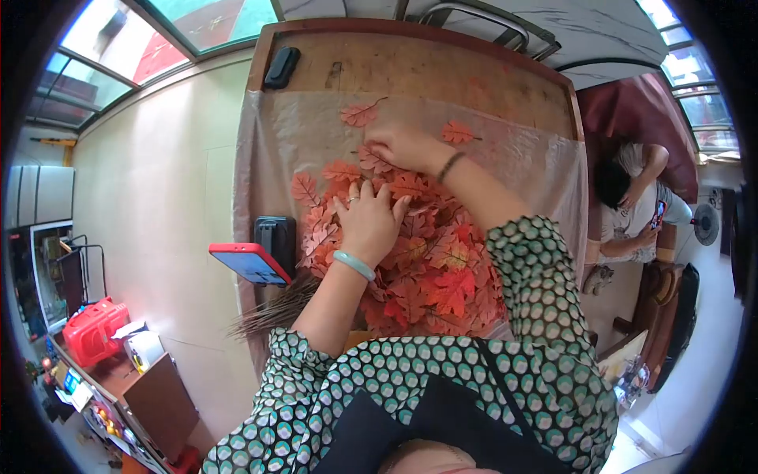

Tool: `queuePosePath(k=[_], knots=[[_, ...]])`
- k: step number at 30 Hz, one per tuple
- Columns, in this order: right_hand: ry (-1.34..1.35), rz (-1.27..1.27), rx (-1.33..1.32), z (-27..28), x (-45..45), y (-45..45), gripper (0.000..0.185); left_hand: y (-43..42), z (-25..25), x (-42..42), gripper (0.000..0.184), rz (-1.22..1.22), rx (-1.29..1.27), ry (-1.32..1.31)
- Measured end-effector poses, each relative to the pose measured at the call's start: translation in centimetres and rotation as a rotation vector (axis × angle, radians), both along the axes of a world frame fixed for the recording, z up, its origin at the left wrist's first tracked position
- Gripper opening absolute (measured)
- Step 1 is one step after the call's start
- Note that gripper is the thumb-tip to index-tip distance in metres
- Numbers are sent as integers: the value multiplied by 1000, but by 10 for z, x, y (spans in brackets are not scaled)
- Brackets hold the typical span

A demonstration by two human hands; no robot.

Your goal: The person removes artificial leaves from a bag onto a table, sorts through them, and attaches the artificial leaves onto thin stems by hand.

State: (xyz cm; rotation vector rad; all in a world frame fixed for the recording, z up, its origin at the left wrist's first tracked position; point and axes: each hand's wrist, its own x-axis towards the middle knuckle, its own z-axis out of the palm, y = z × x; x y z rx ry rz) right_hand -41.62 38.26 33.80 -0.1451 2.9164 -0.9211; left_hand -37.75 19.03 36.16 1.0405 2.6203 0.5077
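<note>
Leaves on a covered table. The heap of red-orange leaves [452, 294] lies directly in front of you, on a clear plastic sheet [545, 170] spread over the wooden table [410, 65]. Your left hand [369, 221] rests palm down on the heap's far left part, fingers spread wide. Your right hand [404, 150] has its fingertips drawn close together at a single leaf [374, 160] on the heap's far edge; whether they pinch it or only press it, you cannot tell from this view. Each leaf should prove very light, thin and flexible, its lobes liable to crease or catch on neighbours, and the smooth sheet may let it slide. The stem, or the midrib close to it, probably offers the surest hold; the lobe tips, the weakest.
</note>
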Motion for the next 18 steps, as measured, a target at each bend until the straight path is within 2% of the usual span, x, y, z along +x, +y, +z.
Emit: queuePosePath(k=[1,4,7,10,13,16,18], knots=[[-69,46,-85,5,8,-1,19,0,0,0,47,6,-3,6],[-31,-19,83,27,16,-1,25,1,-1,2,47,23,-27,20],[395,-208,243,-25,-8,0,32,4,4,5,47,0,-76,14],[219,-312,409,-37,-15,-8,40,2,7,9,49,-27,-78,28],[117,-163,311,-20,-3,-17,42,-9,13,13,54,7,-1,72],[-109,15,94,16,24,-23,38,-22,29,16,55,-5,93,96],[13,83,98,20,38,-6,34,-37,52,22,49,-74,228,34]])
